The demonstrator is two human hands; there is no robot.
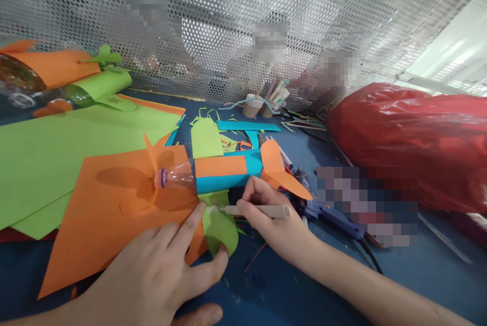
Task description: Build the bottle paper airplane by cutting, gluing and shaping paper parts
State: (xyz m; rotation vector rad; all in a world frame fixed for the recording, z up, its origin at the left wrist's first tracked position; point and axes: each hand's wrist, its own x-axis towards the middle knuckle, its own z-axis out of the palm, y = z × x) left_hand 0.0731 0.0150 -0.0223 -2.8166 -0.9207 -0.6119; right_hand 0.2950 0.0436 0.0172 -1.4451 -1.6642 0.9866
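Observation:
A model plane made from a clear plastic bottle (pixel 179 176) wrapped in blue and orange paper (pixel 222 166) lies on its side. Orange paper propeller blades (pixel 151 156) stand at its neck, and orange tail fins (pixel 272 156) at the other end. One green paper wing (pixel 206 138) sticks out on the far side, another green wing (pixel 220 227) on the near side. My left hand (pixel 152 260) has its fingers spread, two fingertips resting on the near wing. Between the fingers of my right hand (pixel 272 209) is a pale marker (pixel 279 211), its tip at that wing.
Under the plane lies orange paper (pixel 91 214), with green sheets (pixel 49 158) at left. Two bottle models (pixel 64 67) stand behind. A blue glue gun (pixel 335 219) with a cord lies right, near a red plastic bag (pixel 403 148). Pen cups (pixel 252 106) stand by the perforated metal screen (pixel 213 27).

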